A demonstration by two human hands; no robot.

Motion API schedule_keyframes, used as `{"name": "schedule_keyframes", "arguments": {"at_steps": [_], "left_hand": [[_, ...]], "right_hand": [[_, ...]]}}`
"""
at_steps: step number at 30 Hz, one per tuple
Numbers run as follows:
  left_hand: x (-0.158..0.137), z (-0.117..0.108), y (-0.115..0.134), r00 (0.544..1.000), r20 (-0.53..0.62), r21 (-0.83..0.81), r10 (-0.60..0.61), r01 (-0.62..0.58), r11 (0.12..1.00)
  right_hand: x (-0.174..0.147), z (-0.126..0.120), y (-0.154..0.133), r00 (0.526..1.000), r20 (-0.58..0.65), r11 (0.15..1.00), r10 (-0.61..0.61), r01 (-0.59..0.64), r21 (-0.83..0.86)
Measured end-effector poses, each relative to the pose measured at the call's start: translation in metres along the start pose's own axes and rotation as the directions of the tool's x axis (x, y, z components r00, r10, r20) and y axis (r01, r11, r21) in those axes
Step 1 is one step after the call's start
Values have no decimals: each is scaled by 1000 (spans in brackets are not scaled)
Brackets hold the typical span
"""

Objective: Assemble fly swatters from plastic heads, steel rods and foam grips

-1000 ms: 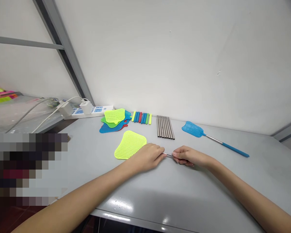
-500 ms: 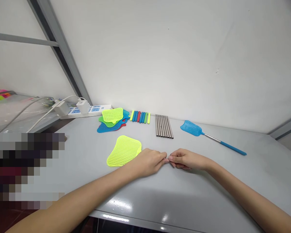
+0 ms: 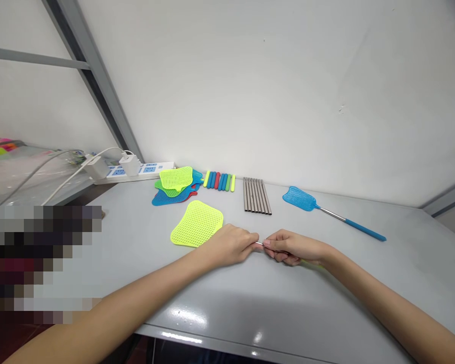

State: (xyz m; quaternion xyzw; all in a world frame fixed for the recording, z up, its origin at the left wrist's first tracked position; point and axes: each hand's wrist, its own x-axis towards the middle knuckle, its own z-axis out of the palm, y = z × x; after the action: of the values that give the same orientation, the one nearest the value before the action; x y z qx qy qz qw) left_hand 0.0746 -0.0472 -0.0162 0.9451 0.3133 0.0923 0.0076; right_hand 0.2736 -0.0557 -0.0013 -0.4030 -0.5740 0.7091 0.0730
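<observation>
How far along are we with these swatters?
One blue swatter lies finished at the right. In hand: the left hand holds the yellow mesh head end, the right hand the handle end, a short metal rod showing between them. Left: stacked heads, coloured handles and rods by the wall.

Two bare forearms, no sleeves, rings or watch
</observation>
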Motion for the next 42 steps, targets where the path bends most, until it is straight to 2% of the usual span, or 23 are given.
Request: {"name": "schedule_keyframes", "arguments": {"at_steps": [9,19,42], "left_hand": [[8,-5,-15,998,-37,50,45,-44,998],[8,-4,-29,999,-33,63,38,-35,997],[4,-10,-40,999,10,61,39,-39,997]], "right_hand": [[4,-5,0,1000,17,993,0,-2,117],[5,-6,-1,1000,1,994,-29,29,107],[6,-5,0,999,-20,996,-43,44,75]]}}
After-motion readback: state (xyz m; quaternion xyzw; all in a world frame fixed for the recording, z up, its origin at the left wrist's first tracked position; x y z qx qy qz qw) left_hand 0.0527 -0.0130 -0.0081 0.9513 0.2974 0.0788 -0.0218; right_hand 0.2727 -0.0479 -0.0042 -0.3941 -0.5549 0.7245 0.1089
